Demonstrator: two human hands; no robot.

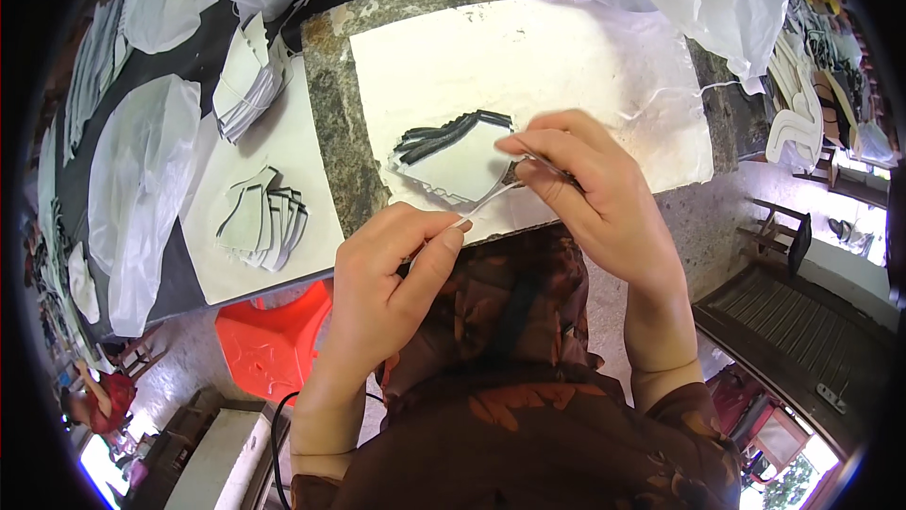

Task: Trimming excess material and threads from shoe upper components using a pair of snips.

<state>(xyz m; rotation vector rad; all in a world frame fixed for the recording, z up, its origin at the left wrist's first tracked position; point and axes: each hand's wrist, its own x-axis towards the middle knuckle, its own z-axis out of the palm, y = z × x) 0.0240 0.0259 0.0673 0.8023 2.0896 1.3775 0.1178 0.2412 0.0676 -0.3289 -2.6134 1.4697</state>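
Note:
My left hand [392, 274] and my right hand [599, 194] are raised over the table's near edge. A thin white piece [489, 198], seen nearly edge-on, stretches between their pinched fingertips; its exact kind is hard to make out. Just beyond it, a fanned stack of pale cut pieces with dark edges [458, 163] lies on a large white sheet [585, 57]. Off to the left, a second fan of similar cut pieces [267, 220] rests on a white board [316, 199]. Behind that sits a tied-looking bundle of white cut pieces [250, 81].
A mottled stone slab [340, 133] lies under the sheet. Clear plastic bags [142, 189] cover parts of the table at left and at the back. A white cord [675, 93] crosses the sheet's right side. A red plastic stool [269, 345] stands below the table's left edge.

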